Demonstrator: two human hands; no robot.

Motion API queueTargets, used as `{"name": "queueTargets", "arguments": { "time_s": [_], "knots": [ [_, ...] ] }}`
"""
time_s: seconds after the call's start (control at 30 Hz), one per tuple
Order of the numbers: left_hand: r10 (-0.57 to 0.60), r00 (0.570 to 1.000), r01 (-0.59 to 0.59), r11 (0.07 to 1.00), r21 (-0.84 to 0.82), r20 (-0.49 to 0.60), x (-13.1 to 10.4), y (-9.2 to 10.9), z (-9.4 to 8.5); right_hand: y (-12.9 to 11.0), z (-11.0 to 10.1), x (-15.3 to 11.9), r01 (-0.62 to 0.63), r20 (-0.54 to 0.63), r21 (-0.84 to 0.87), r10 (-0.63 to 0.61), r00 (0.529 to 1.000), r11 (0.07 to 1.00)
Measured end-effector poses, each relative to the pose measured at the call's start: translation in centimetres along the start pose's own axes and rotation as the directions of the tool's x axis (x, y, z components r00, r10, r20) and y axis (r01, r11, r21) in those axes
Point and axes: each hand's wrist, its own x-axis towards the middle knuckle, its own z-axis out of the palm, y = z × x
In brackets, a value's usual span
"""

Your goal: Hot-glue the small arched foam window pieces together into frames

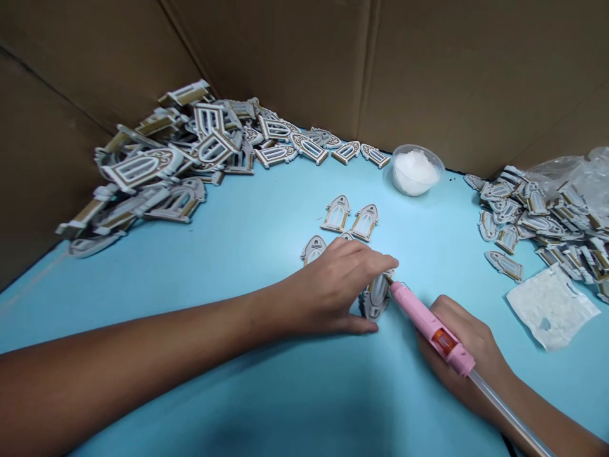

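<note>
Item: arched window piece (pixel 377 297), white and grey with tan edging. Location: at your left hand's (pixel 328 282) fingertips, to the left of and beyond your right hand (pixel 469 346). The pointed end faces you, beside your left thumb; whether the piece lies flat or is lifted, you cannot tell from here.

Left hand: thumb and forefinger spaced to the length of the piece, gripping it between them; the back of the hand covers part of the work behind.

Right hand: closed around a pink glue gun (pixel 419 311), metal tip at the right side of your piece. Orange window in the barrel; clear stick (pixel 504 406) extending from the rear, toward you. Any lettering on the barrel is too small to read.

Small arched pieces (pixel 336 214): four in a loose group just beyond your left hand, two fully visible, two partly covered by it.

Surroundings: blue table (pixel 228 254); large heap of window pieces (pixel 143 168) far left, trailing along the cardboard wall (pixel 285 57); clear tub (pixel 404 184) of white material at the back; heap of smaller pieces (pixel 535 219) far right, clear plastic bag (pixel 583 181) behind it; white sheet (pixel 552 308) with a hole, nearer you.
</note>
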Motion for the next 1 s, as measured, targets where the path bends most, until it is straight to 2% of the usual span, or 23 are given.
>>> {"name": "queueTargets", "arguments": {
  "time_s": [0.4,0.57,0.7,0.87,1.0],
  "knots": [
    [0.03,0.999,-0.029,1.0,0.011,-0.034,0.01,0.14,-0.04,0.06,0.05,0.06,-0.029,0.027,0.014,0.029,0.999,0.999],
    [0.009,1.0,-0.009,1.0,0.014,-0.006,0.0,0.11,-0.02,0.03,0.01,0.14,-0.013,0.018,0.009,0.013,1.0,1.0],
    [0.021,0.999,-0.02,0.999,0.036,-0.026,-0.05,0.12,0.15,-0.39,0.06,0.39,-0.025,0.008,0.065,0.025,1.0,0.998],
    [-0.057,0.998,0.057,0.998,0.04,-0.006,0.08,0.2,0.33,-0.47,-0.07,0.6,-0.102,0.033,0.097,0.099,0.995,0.99],
    [-0.161,0.986,0.157,0.983,0.09,0.038,0.18,0.35,0.39,-0.06,-0.76,0.93,-0.131,-0.079,0.044,0.134,0.988,0.99]
  ]
}}
